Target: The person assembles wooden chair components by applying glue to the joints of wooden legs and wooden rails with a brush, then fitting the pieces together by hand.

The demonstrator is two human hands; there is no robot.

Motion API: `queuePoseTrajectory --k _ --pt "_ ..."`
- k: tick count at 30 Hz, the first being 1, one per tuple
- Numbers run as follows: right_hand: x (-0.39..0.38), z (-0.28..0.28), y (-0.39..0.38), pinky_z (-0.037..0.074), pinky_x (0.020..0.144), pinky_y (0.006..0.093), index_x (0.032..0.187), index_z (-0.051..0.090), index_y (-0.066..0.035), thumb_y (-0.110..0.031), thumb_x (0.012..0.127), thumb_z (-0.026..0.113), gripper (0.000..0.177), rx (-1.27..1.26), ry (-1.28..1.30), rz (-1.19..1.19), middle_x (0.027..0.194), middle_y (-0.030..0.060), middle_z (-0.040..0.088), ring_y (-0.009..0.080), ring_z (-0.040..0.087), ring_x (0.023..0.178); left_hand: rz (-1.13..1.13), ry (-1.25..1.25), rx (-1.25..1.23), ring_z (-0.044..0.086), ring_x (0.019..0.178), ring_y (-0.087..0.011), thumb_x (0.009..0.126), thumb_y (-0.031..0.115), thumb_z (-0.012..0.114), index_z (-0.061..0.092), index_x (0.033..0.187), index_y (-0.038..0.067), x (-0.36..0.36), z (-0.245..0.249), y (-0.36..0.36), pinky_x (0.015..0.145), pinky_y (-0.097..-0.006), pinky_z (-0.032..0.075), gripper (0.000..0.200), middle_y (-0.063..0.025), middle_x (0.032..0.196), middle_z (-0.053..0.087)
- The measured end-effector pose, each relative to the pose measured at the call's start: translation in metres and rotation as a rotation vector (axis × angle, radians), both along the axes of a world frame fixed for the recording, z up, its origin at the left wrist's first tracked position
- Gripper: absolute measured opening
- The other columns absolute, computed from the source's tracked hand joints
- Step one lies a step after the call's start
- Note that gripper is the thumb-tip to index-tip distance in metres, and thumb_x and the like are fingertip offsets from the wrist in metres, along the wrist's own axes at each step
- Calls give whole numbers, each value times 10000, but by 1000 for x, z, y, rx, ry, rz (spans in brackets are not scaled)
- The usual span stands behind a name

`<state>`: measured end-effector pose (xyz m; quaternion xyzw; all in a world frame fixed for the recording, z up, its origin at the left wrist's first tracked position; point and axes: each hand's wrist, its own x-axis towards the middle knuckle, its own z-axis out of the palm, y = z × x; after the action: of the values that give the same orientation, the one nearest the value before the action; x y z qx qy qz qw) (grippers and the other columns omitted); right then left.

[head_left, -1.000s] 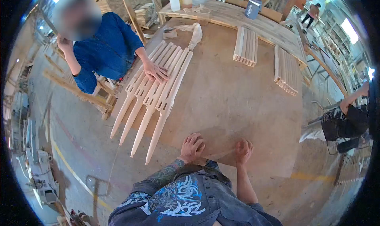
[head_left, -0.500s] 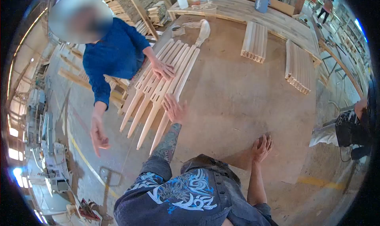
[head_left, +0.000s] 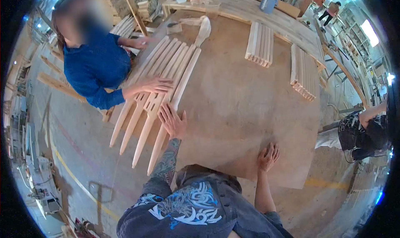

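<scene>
Several long, tapered wooden pieces with slots (head_left: 146, 121), resembling furniture legs, lie side by side on the brown tabletop (head_left: 233, 100), their narrow ends jutting past its left edge. My left hand (head_left: 172, 121) rests open on the rightmost pieces, fingers extended over the wood. My right hand (head_left: 268, 156) lies on the board near its front edge, fingers outstretched and holding nothing. Across the pieces, a co-worker's hand (head_left: 156, 84) is laid flat, just beyond my left hand. The co-worker's other hand (head_left: 141, 42) is by the far ends of the pieces.
Two bundles of wooden strips, one in the middle (head_left: 259, 44) and one at right (head_left: 303, 71), lie on the board's far side. A whitish cloth (head_left: 203, 32) sits near the pieces. Behind stands a bench (head_left: 233, 5) with a blue jug (head_left: 269, 0). Another person (head_left: 358, 129) is at right.
The co-worker has drawn back the hand that lay on the pieces and laid the other, previously hanging beside the table, across them. My hands stay in place while the view shifts.
</scene>
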<state>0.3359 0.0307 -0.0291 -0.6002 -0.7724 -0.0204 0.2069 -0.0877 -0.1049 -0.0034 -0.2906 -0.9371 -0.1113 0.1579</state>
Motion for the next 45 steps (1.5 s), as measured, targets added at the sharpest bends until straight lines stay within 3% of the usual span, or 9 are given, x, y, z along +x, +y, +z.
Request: queuePoseTrajectory --k 2,4,6,9,27,37,39,43,45 --pt "-12 5 6 278 1127 522 1318 543 -97 -253 913 563 434 8 1 -12 1424 174 481 385 405 1329 -13 -115 27 244 1420 -374 846 468 607 280 1480 -48 -7 18 7 1166 -523 171 879 -224 1530 271" --pt "-16 8 8 280 1125 522 1318 543 -97 -250 914 559 432 19 12 -6 1427 175 476 387 399 1333 3 -1 121 319 1349 -372 844 442 632 375 1465 36 -24 14 13 1119 -525 239 785 -199 1478 338" --pt "-13 7 5 282 1122 522 1318 544 -97 -248 915 555 430 19 1 1 1430 177 472 389 392 1336 108 -191 81 382 1264 -369 861 409 636 488 1411 152 -33 24 18 1060 -532 289 625 -185 1414 394" --pt "-13 5 8 286 1117 524 1320 543 -95 -236 908 559 435 2 19 -14 1428 178 473 392 386 1339 42 -141 96 414 1197 -363 876 397 630 548 1354 232 -35 21 17 1015 -539 314 512 -173 1358 431" --pt "-13 5 7 278 1127 523 1307 544 -83 -221 910 544 420 26 9 -28 1406 188 485 389 404 1322 91 -27 43 408 1279 -342 885 352 630 587 1329 181 -39 6 38 1046 -534 310 478 -96 1459 410" --pt "-12 7 8 262 1134 521 1309 546 -87 -207 897 548 429 0 20 -13 1418 189 478 382 400 1329 45 68 161 425 1254 -375 892 366 618 584 1320 170 -20 11 41 1031 -540 325 471 -155 1444 416" --pt "-12 7 7 265 1132 521 1306 547 -87 -203 896 550 426 -9 20 -19 1419 189 476 382 401 1329 -202 39 225 438 1247 -390 882 379 627 581 1314 165 9 11 31 1018 -551 339 484 -185 1421 434" --pt "-13 8 7 267 1130 523 1299 549 -88 -199 893 558 421 -24 29 -27 1416 186 477 383 395 1333 -384 -442 98 409 1276 -409 864 365 661 602 1252 143 79 12 -1 1022 -546 343 451 -193 1412 440" --pt "-12 7 7 267 1131 524 1299 548 -88 -199 891 561 422 -17 27 -30 1415 186 477 384 392 1335 -416 -365 120 413 1277 -393 861 379 663 604 1235 146 101 15 -10 1029 -536 339 444 -177 1406 447"
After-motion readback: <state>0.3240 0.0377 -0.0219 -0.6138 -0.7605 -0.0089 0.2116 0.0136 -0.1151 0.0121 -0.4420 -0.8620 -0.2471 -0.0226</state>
